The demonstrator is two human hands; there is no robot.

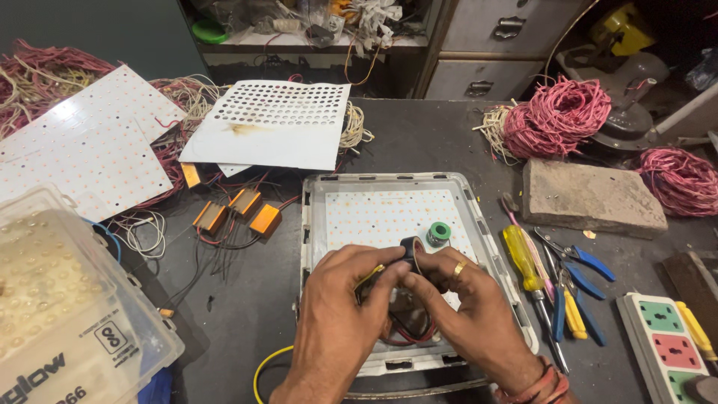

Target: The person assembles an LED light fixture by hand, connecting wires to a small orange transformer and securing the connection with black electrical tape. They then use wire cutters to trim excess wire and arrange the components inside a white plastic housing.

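Observation:
Both my hands meet over a grey rectangular lamp housing (318, 196) with a white LED panel (374, 217) inside. My left hand (340, 310) and my right hand (464, 310) together grip a roll of black tape (410, 248) held above the panel. Red and black wires (407, 333) curl beneath my fingers, partly hidden. A small green solder spool (438, 233) stands on the panel just beyond the tape. A yellow wire (263, 363) runs out by my left wrist.
Yellow screwdriver (521, 256), blue-handled pliers (580, 258) and a power strip (666, 340) lie to the right, with a stone block (591, 196) and red wire coils (557, 116) behind. Orange driver boxes (238, 212), LED boards (82, 150), a perforated sheet (277, 123) and a clear plastic case (63, 299) sit to the left.

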